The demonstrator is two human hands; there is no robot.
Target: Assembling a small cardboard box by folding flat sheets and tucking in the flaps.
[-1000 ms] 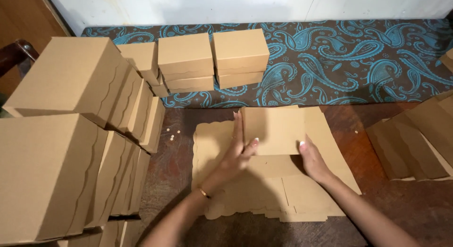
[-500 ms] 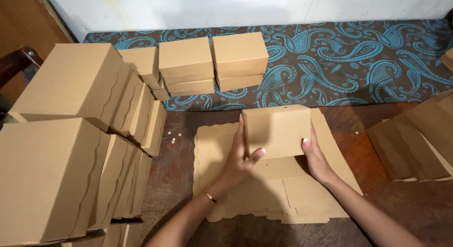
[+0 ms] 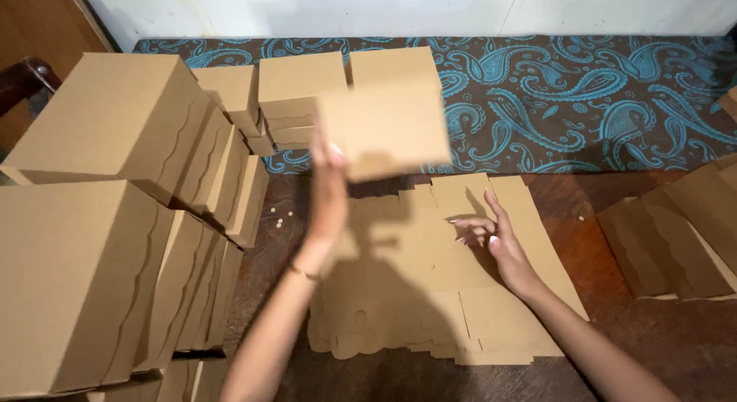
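Folded brown cardboard piece (image 3: 388, 129), blurred, lifted above the table at centre, in front of the far boxes. Gripped along its left edge by the left hand (image 3: 328, 183), fingers closed on the card, a thin bracelet at the wrist. Just below and to the right, the right hand (image 3: 495, 237), empty, fingers loosely spread and partly curled, resting on a stack of flat die-cut cardboard blanks (image 3: 430, 294) with scalloped edges, spread over the dark wooden table (image 3: 675, 348). At far centre, small closed cardboard boxes (image 3: 299, 87) stacked in short piles; contents hidden. At left, large closed cardboard boxes (image 3: 100, 210) with wavy-edged flaps, leaning in rows from near to far; contents likewise hidden. At right, more folded cardboard (image 3: 675, 233) lying tilted. Beyond the table, a brown cloth with teal paisley pattern (image 3: 583, 95) below a pale wall.
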